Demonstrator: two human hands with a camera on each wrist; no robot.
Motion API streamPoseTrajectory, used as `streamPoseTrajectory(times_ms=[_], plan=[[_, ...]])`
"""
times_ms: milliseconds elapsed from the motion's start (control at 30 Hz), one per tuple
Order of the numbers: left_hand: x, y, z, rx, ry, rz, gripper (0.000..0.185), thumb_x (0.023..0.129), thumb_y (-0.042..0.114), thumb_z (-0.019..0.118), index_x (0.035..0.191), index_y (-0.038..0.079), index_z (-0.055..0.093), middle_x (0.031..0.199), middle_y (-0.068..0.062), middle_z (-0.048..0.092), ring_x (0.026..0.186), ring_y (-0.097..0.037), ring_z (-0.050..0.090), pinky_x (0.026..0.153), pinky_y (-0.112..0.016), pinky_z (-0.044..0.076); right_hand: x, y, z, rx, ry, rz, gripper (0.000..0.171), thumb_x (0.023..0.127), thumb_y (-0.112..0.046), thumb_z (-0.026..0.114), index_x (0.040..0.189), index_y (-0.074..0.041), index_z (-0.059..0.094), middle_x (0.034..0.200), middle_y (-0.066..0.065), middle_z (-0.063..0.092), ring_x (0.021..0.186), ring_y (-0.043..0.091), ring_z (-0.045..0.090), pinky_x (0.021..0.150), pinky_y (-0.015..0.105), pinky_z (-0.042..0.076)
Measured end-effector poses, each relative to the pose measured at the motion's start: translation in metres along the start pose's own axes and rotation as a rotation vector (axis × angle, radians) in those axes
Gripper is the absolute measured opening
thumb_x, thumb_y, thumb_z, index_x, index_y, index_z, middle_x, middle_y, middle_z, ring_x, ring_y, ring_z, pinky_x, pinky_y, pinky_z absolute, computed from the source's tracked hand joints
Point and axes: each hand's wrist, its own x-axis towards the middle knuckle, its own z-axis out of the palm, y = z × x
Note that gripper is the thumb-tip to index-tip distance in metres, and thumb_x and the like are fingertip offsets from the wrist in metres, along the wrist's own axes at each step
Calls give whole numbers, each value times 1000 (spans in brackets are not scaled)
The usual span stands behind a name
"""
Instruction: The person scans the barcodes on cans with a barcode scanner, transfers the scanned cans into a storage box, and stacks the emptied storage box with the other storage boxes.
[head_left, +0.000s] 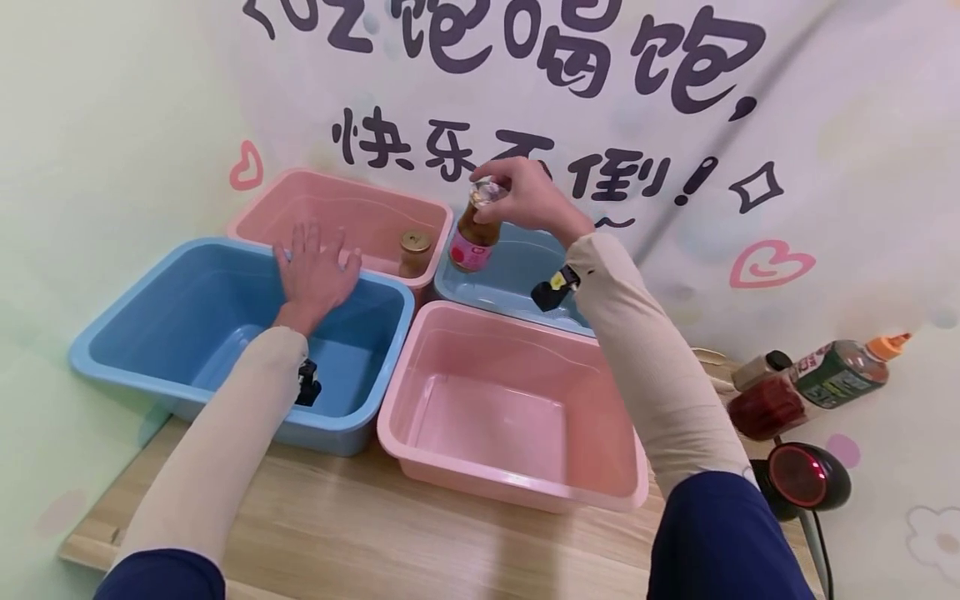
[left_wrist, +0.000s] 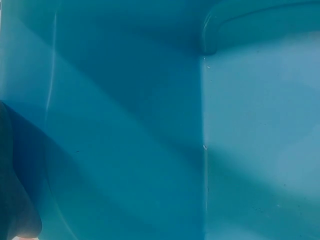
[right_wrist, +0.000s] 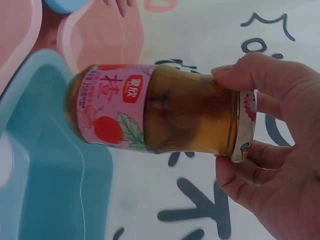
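While gripped by the lid in the right hand (head_left: 529,200), fingers curled round it, jar (head_left: 475,229) hanging clear above far blue bin (head_left: 517,279); left hand (head_left: 315,275) flat, fingers spread, steadying near blue bin (head_left: 150,333).

Cream sleeve covers under navy sleeves (black wrist cameras strapped on).
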Motion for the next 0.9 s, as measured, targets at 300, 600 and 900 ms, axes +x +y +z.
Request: streamPoseTrajectory(times_ms=[300, 600, 900], plan=[[1, -1, -4, -1, -1, 0, 68, 102, 53, 22, 161, 19, 15, 169, -13, -5, 156, -39, -10, 119, -69, -8, 33, -24, 28, 44, -1, -9, 49, 85, -19, 77, 133, -17, 65, 129, 10, 61, 107, 21, 55, 83, 23, 54], [-1, 1, -5, -1, 8, 1, 68, 102, 51, 24, 161, 18, 16, 169, -14, -4, 156, -39, -9, 119, -68, -8, 58, -31, 62, 52, -57, -21, 50, 87, -18, 75, 136, -17, 62, 137, 9, 58, 115, 21, 54, 90, 25, 54], [0, 0, -1, 19, 27, -3, 67, 103, 51, 26, 161, 17, 20, 170, -14, 0, 156, -39, -2, 120, -68, -4, 69, -18, 101, 64, -123, -68, 50, 87, -11, 75, 135, -15, 62, 132, 9, 61, 113, 23, 55, 91, 29, 56]])
